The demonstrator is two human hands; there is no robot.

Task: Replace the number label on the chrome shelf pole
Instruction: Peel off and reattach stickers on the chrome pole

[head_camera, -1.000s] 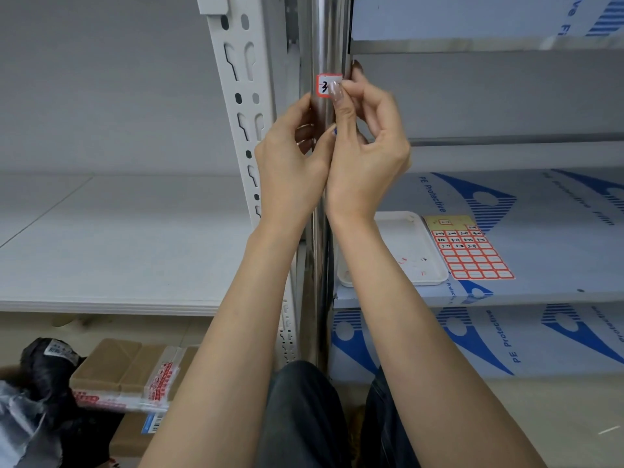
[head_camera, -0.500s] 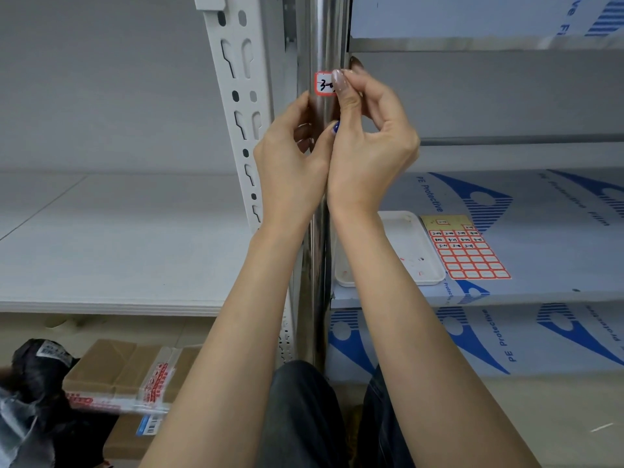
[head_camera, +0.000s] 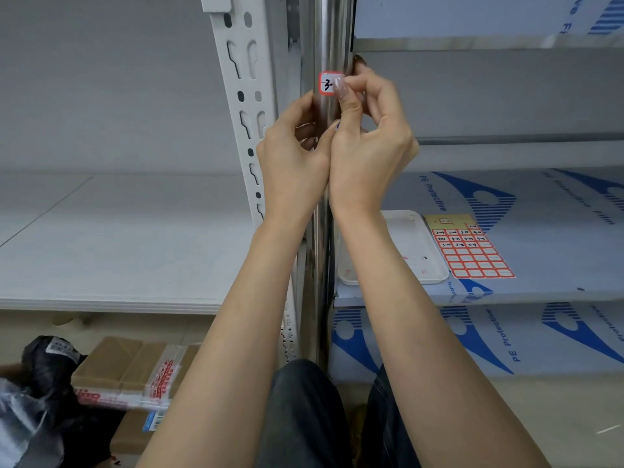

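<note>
**Head view.** The number label, white with a red border and marked "3-", sits on the front face of the chrome pole, level with the gap below the upper shelf edge. Its right part is hidden under the thumb.

The right hand pinches the label at its right edge: the thumb lies over the label and the curled fingers wrap to the far side of the pole. The left hand grips the pole just below the label, with its fingers curled round from the left. The two hands touch at the thumb bases.

The label sheet lies near the front edge of the film-covered shelf, just beside a white tray at the shelf's front left corner. A white slotted upright stands left of the pole.

**Step in hand (judged).** The label is being worked at its right edge. Whether it is being peeled off or pressed down cannot be told.

**Procedure.**
- Brace the pole with the left hand so it does not turn or flex.
- If peeling, lift one corner with the nail and draw back low along the curve, slowly, so no paper tears off.
- If applying, square the top edge first, then roll the thumb from centre outward round the curve to prevent lifted edges.
</note>
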